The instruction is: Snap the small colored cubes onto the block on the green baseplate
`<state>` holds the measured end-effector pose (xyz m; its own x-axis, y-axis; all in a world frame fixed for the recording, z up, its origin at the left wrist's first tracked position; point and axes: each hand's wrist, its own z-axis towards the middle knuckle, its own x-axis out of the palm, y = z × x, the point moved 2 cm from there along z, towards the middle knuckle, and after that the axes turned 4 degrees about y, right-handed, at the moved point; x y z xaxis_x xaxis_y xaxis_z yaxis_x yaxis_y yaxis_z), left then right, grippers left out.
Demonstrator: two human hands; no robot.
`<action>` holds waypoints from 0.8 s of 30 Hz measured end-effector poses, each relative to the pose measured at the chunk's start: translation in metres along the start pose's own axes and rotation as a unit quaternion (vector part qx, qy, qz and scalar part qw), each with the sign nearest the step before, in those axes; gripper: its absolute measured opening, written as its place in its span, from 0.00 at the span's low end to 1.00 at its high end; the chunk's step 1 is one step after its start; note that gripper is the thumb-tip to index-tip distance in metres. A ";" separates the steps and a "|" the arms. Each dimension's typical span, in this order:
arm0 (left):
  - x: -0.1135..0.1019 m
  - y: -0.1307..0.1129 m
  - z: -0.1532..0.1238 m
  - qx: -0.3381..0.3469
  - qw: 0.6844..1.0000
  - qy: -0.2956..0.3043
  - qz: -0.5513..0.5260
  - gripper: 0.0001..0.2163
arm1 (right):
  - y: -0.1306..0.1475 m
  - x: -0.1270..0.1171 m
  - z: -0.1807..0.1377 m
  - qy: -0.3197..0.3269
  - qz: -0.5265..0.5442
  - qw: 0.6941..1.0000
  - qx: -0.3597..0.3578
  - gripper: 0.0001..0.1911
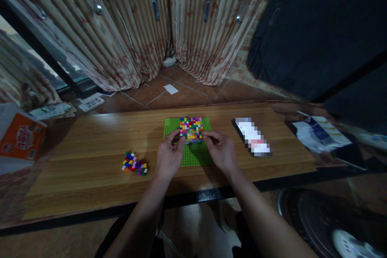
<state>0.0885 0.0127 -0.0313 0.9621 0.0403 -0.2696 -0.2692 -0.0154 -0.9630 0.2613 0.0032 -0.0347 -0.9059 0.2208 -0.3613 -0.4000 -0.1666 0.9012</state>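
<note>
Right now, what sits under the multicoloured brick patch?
A green baseplate, lying on the wooden table. The left hand and right hand cover the brick patch at its near corners; the plate beneath is hidden.

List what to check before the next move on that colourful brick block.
1. Left hand at the near left corner of the brick block: ok.
2. Right hand at its near right corner: ok.
3. Green baseplate flat on the table, block on its far part: ok.
4. Loose brick pile on the table, left of the left hand, apart from it: ok.
5. A brick pinched in either hand's fingers: cannot tell, too dark and small.
</note>
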 end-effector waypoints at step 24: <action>0.004 0.000 -0.001 -0.024 0.998 -0.002 -0.062 0.13 | -0.012 0.010 0.006 -0.017 0.316 0.930 0.188 0.10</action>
<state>0.0921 0.0118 -0.0321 0.9877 0.0495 -0.1484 -0.1455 -0.0571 -0.9877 0.2577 0.0130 -0.0483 -0.9362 0.2240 0.2709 0.2934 0.0736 0.9531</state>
